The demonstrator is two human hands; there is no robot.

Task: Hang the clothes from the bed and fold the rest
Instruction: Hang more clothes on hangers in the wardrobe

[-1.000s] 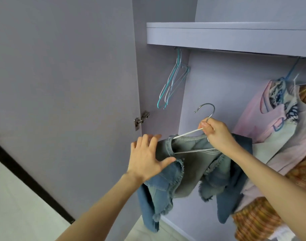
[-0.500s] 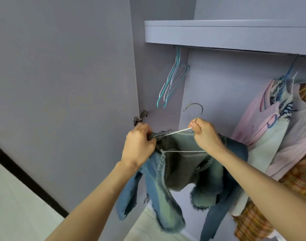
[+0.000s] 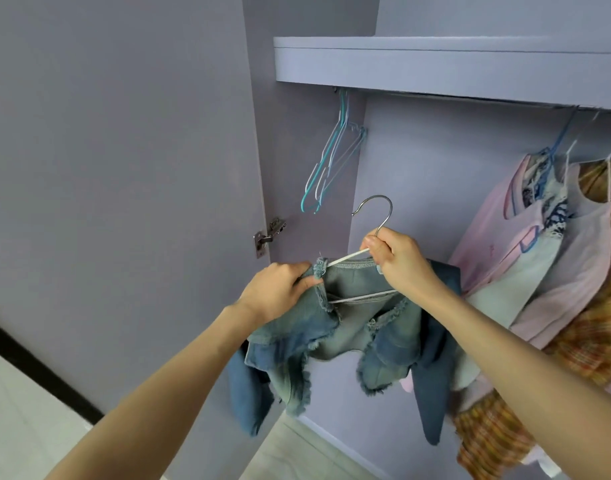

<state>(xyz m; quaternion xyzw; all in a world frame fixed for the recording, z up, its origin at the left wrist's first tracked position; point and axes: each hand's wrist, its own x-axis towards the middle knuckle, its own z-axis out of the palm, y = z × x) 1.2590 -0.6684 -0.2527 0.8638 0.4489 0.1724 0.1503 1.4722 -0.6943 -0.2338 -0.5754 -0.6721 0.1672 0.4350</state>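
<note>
A frayed denim jacket (image 3: 349, 327) hangs on a white hanger (image 3: 377, 209) with a metal hook, held up in front of the open wardrobe. My right hand (image 3: 397, 261) grips the hanger at the base of the hook. My left hand (image 3: 280, 289) grips the jacket's left shoulder at the hanger's end. The jacket's sleeves dangle below. The hook is in the air, below the shelf and off the rail.
Several empty teal and white hangers (image 3: 332, 161) hang at the rail's left end under the lilac shelf (image 3: 435, 64). Pink, white and plaid orange clothes (image 3: 557, 254) hang at the right. The wardrobe door (image 3: 124, 168) stands open on the left, hinge (image 3: 267, 233) showing.
My left hand went from flat and open against the jacket to gripping its left shoulder. The jacket has spread out along the hanger and the sleeves have swung down.
</note>
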